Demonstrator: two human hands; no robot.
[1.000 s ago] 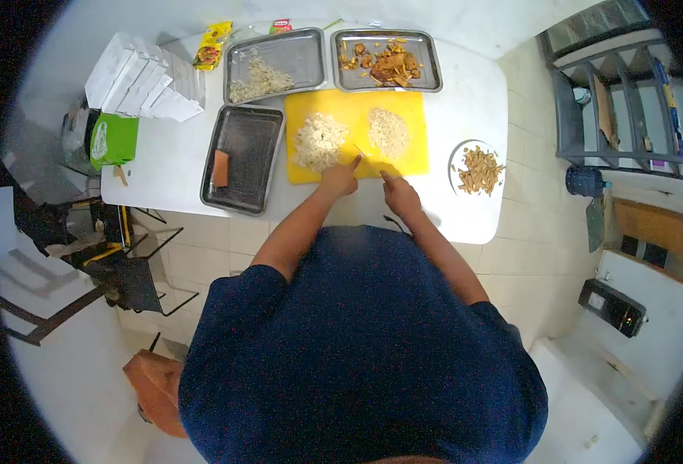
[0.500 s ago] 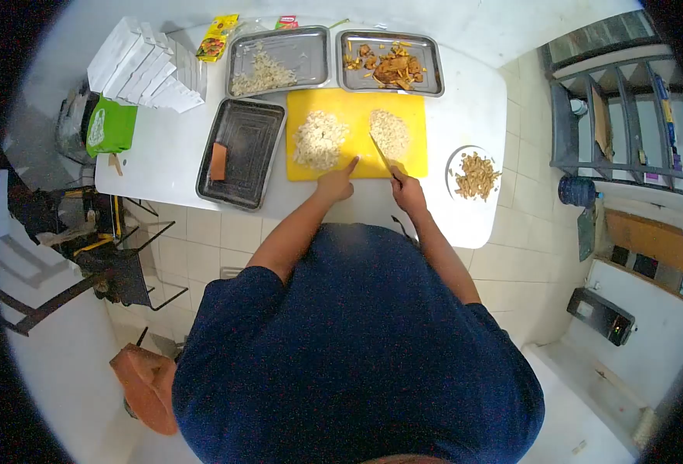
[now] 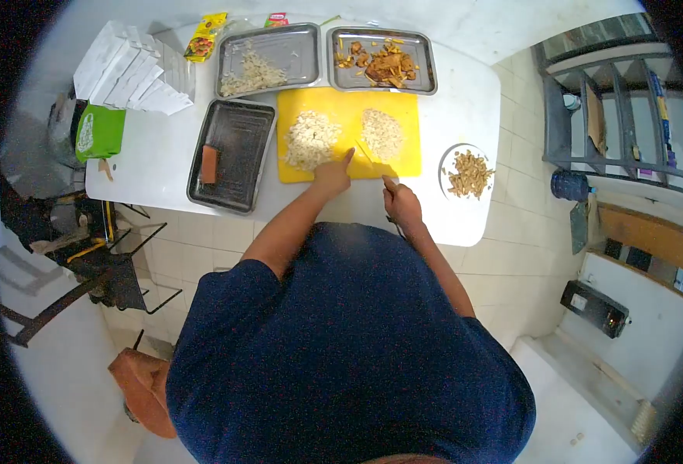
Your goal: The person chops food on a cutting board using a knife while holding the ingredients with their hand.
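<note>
I see the knife (image 3: 365,151), gripped in the right hand (image 3: 403,206), swung from the three-o'clock pile (image 3: 382,134) to five o'clock on the board (image 3: 347,102), freeing that pile. The left hand (image 3: 332,178) extends a finger; I can't tell its hold.

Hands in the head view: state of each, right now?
Left hand: one finger extended over the yellow board; open or closed, cannot tell.
Right hand: closed, holding a knife.

No wording is coming through legibly. Yellow packet (image 3: 205,37) is showing small print, too blurred; red-and-green packet (image 3: 276,19) is carrying pale lettering, unreadable; green pack (image 3: 105,131) is bearing a white mark, also unreadable.
</note>
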